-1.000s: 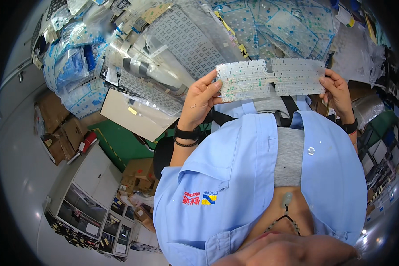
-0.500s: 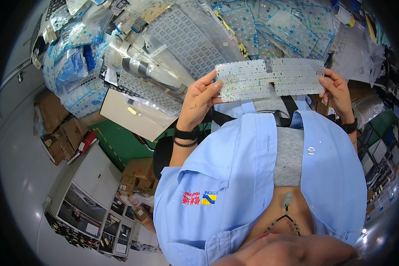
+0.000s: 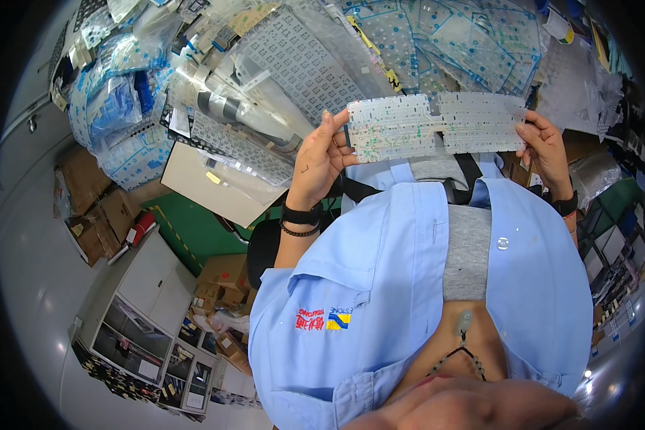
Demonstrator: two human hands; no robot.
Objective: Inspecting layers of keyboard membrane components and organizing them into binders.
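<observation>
Stretched between my hands is a thin, whitish keyboard membrane sheet [image 3: 394, 129] with fine printed traces, small dots and a notch near its middle. My left hand [image 3: 317, 156] supports its left end, fingers at and behind the edge. The left thumb stands raised off the sheet. At the right end, my right hand [image 3: 546, 147] pinches the edge between thumb and fingers. Beyond the sheet lie several clear sheets with blue edges and dots [image 3: 459, 43]. A grey patterned sheet [image 3: 301, 64] lies beyond my left hand.
Plastic-wrapped parts [image 3: 236, 107] and blue-dotted bags [image 3: 115, 107] crowd the bench at the left. A pale board edge [image 3: 201, 183] juts toward me. Cardboard boxes [image 3: 222, 287] and a white cabinet [image 3: 147, 294] stand on the left; clear plastic wrapping [image 3: 598, 172] lies at the right.
My left thumb has lifted off the face of the sheet and now points up. The sheet's left end has shifted very slightly; my right hand keeps its grip.
</observation>
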